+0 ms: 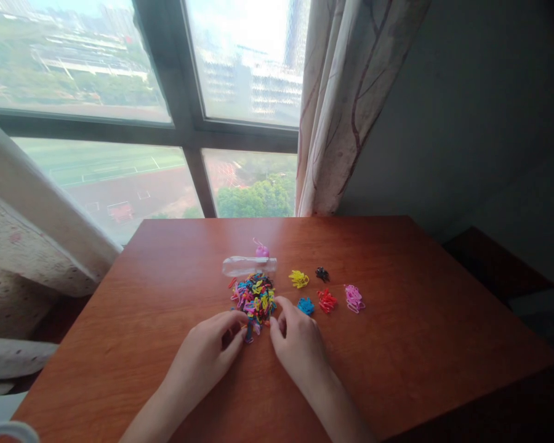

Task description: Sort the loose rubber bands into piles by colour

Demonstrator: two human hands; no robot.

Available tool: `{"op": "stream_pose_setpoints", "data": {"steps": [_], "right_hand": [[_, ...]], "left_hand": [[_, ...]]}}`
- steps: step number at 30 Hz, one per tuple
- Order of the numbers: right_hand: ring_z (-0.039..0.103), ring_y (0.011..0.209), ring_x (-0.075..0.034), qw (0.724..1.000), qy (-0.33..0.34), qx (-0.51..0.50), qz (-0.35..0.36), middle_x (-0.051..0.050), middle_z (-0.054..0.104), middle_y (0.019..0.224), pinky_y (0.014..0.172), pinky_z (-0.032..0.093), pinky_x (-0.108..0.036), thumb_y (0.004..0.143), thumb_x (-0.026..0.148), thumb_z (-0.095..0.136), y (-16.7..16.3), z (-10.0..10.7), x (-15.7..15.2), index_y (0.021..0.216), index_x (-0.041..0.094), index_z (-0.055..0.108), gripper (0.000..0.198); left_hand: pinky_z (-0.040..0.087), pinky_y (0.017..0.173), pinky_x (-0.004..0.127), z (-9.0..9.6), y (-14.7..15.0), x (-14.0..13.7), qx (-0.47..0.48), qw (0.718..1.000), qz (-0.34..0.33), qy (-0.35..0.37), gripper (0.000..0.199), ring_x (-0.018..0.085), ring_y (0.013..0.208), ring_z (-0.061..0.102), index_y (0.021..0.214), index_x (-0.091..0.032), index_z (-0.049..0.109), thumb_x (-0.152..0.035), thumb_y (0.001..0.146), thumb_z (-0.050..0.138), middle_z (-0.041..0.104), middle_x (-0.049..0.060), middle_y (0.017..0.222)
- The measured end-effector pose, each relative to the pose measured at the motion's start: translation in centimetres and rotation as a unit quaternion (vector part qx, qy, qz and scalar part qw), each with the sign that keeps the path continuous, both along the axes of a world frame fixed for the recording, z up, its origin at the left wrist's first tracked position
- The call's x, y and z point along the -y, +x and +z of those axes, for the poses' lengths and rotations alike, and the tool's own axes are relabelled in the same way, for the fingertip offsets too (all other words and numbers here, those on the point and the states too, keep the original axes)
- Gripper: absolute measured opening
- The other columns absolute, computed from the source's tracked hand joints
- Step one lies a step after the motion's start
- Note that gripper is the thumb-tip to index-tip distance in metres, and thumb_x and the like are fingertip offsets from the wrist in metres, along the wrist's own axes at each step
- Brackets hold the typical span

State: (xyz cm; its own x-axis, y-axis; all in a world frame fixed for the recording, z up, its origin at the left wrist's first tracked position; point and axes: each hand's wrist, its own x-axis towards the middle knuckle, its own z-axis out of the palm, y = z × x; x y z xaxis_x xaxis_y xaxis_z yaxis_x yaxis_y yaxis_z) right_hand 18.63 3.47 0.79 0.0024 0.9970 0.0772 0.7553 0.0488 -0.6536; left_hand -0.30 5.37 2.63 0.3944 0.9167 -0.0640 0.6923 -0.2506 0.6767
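A heaped pile of small coloured loops [257, 294], which look like rubber bands, lies on the wooden table between my hands. My left hand [212, 344] is at the pile's lower left edge, thumb and index finger curved and slightly apart, near some dark blue loops [248, 332]. At the right edge is my right hand [300, 338], its thumb and index finger parted beside the pile. Neither hand shows a clear hold on a loop. Just beyond the right fingers sits a small blue cluster [305, 306], with a red cluster [327, 301] beside it.
Farther out lie a yellow cluster [299, 279], a black cluster [322, 274] and a pink cluster [354, 298]. Behind the pile rest a clear plastic container [248, 266] and a pink-purple piece [262, 251]. The table [420, 295] reaches to a window with curtains [337, 111].
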Motion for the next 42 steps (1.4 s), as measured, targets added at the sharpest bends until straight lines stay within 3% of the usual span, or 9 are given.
{"op": "stream_pose_setpoints", "data": {"steps": [9,16,20,26,33,37,42], "right_hand": [[0.066,0.074,-0.018,0.999,0.010,0.039,0.006,0.001,0.070,0.082,0.065,0.039,-0.024,0.087,0.018,0.055,-0.6,0.8,-1.3,0.129,0.023,0.053,0.042],[0.068,0.078,-0.020,0.990,0.002,0.141,0.028,-0.002,0.072,0.087,0.061,0.037,-0.025,0.087,0.021,0.058,-0.9,1.4,-2.3,0.112,0.026,0.062,0.026],[0.066,0.071,-0.018,0.994,0.014,0.100,0.040,0.001,0.070,0.079,0.059,0.035,-0.024,0.086,0.020,0.060,-1.1,1.1,-2.6,0.106,0.025,0.064,0.021],[0.058,0.059,-0.013,0.997,0.014,-0.039,0.065,0.005,0.063,0.063,0.058,0.036,-0.020,0.084,0.017,0.059,-1.1,0.7,-2.4,0.095,0.023,0.067,0.015],[0.055,0.057,-0.011,0.984,0.011,-0.147,0.104,0.004,0.063,0.065,0.055,0.037,-0.019,0.086,0.018,0.054,-0.8,1.0,-1.7,0.086,0.021,0.071,0.017],[0.053,0.055,-0.011,0.989,0.031,-0.131,0.069,0.004,0.061,0.062,0.053,0.036,-0.020,0.086,0.019,0.053,-0.5,0.4,-1.8,0.089,0.020,0.070,0.017],[0.056,0.057,-0.013,0.996,0.028,-0.057,0.064,0.004,0.062,0.062,0.059,0.039,-0.021,0.084,0.017,0.056,-0.9,0.3,-1.6,0.110,0.021,0.067,0.029]], "left_hand": [[0.045,0.069,0.025,-0.2,-0.8,-0.1,-0.020,0.999,0.017,0.023,0.020,0.017,0.073,0.063,0.092,-0.023,0.068,-0.030,0.090,0.049,0.071,0.001,0.084],[0.044,0.068,0.025,-0.2,-1.0,0.2,-0.035,0.999,0.017,0.021,0.019,0.016,0.073,0.064,0.094,-0.024,0.068,-0.029,0.089,0.050,0.071,0.000,0.084],[0.045,0.068,0.024,-0.3,-0.7,0.3,-0.022,0.999,0.014,0.022,0.020,0.016,0.072,0.065,0.094,-0.024,0.068,-0.028,0.089,0.049,0.072,0.000,0.084],[0.046,0.068,0.024,-0.3,-0.7,0.2,0.005,1.000,0.025,0.011,0.021,0.017,0.072,0.066,0.094,-0.023,0.069,-0.027,0.089,0.049,0.074,0.001,0.083],[0.044,0.063,0.024,0.1,-0.8,0.0,-0.018,0.997,0.074,0.009,0.020,0.016,0.067,0.063,0.089,-0.022,0.066,-0.029,0.088,0.048,0.071,0.000,0.077],[0.043,0.062,0.025,0.3,-0.6,0.0,-0.031,0.994,0.104,0.019,0.017,0.016,0.065,0.061,0.084,-0.021,0.060,-0.031,0.087,0.047,0.067,-0.001,0.072],[0.045,0.066,0.026,0.1,-0.4,0.0,-0.013,0.995,0.102,0.022,0.023,0.016,0.069,0.063,0.104,-0.022,0.059,-0.037,0.089,0.048,0.069,-0.001,0.079]]}}
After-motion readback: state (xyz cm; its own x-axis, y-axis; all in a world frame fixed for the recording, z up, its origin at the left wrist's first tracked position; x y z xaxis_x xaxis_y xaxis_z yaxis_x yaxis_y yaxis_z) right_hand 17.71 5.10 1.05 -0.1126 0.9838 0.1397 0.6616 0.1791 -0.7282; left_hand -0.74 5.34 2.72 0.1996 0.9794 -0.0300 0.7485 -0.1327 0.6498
